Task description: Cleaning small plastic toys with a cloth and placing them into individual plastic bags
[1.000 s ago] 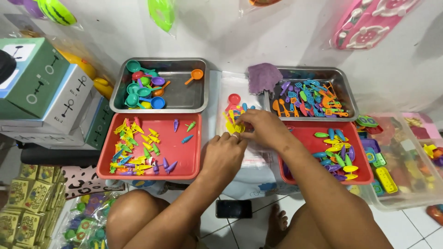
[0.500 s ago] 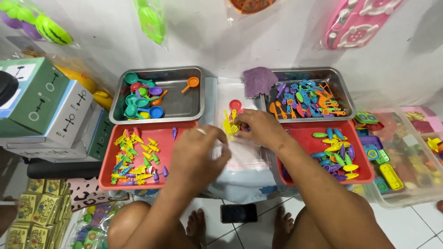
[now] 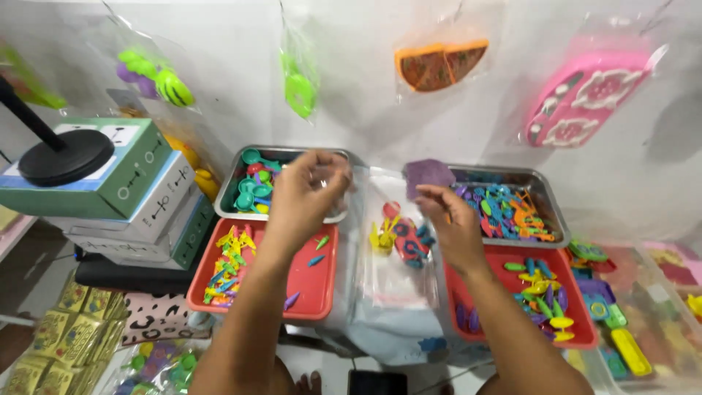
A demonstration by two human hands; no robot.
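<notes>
L hand pinched shut over steel tray w/ scoops; R hand loosely curled by clear bag

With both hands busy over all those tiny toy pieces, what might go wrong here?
The left hand lifts the mouth of a clear plastic bag holding a few small toys; if it tips, they could spill. The right hand reaches across the bag near the steel tray, so a sleeveless forearm sweep might knock pieces from the red tray. Colours could get mixed.
</notes>
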